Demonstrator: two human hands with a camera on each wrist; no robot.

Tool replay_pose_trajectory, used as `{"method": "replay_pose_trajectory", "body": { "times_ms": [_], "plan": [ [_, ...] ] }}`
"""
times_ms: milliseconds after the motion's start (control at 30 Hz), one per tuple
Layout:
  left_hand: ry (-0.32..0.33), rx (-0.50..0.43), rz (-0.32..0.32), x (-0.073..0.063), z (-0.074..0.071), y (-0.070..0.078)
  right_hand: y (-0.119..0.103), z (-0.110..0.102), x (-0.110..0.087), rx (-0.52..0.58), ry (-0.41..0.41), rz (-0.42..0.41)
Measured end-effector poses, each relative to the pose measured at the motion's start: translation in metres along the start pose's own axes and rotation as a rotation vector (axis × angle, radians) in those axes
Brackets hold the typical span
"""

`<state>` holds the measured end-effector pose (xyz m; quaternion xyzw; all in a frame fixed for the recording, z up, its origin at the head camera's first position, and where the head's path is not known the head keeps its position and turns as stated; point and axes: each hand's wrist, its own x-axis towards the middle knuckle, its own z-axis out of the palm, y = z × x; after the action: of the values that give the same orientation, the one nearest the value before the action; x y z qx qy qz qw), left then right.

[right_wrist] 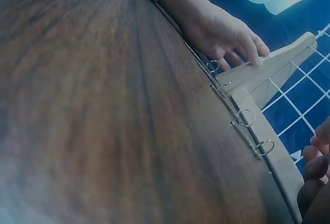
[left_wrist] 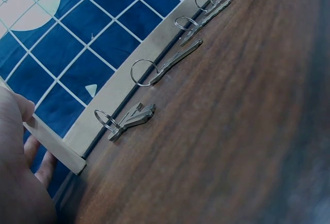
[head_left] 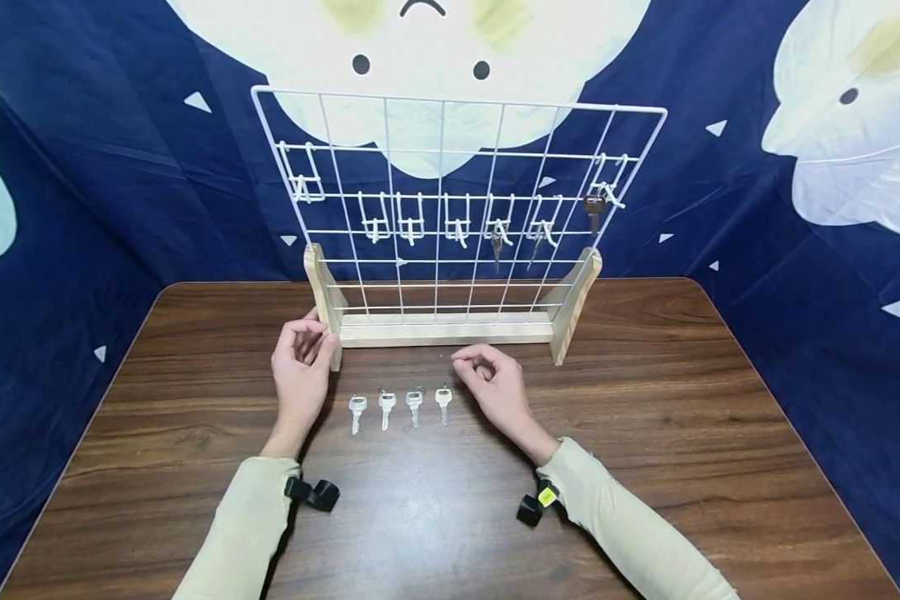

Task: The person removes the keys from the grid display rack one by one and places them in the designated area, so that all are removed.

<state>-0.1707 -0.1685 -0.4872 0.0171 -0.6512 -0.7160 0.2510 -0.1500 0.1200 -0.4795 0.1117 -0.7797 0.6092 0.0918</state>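
Note:
A white wire grid rack stands on a wooden base with side panels. My left hand grips its left wooden side panel, thumb in front and fingers behind. Several silver keys with small rings lie in a row on the table before the base; the left wrist view shows a ring standing up from a key. Beside the rightmost key, my right hand stays close over the table, fingers loosely curled and nothing visible between them.
White hooks hang along the grid. Dark keys hang from the right-hand ones, among them a brown key at the far right. The wooden table meets a blue patterned cloth behind and at the sides.

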Motion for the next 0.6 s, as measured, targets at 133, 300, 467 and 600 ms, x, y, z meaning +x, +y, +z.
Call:
{"method": "replay_pose_trajectory", "body": {
  "times_ms": [133, 300, 467, 600],
  "plan": [
    [0.004, 0.001, -0.002, 0.0, 0.0, 0.001, -0.007, -0.001, 0.001, 0.038, 0.009, -0.02],
    [0.002, -0.001, 0.004, -0.001, 0.0, 0.002, -0.018, -0.004, 0.001, 0.063, 0.017, -0.033],
    [0.0, -0.003, 0.007, -0.001, 0.0, 0.003, -0.028, -0.008, 0.002, 0.081, 0.027, -0.055],
    [0.0, -0.004, 0.011, -0.001, 0.0, 0.002, -0.038, -0.011, 0.004, 0.087, 0.055, -0.097]
  ]
}}
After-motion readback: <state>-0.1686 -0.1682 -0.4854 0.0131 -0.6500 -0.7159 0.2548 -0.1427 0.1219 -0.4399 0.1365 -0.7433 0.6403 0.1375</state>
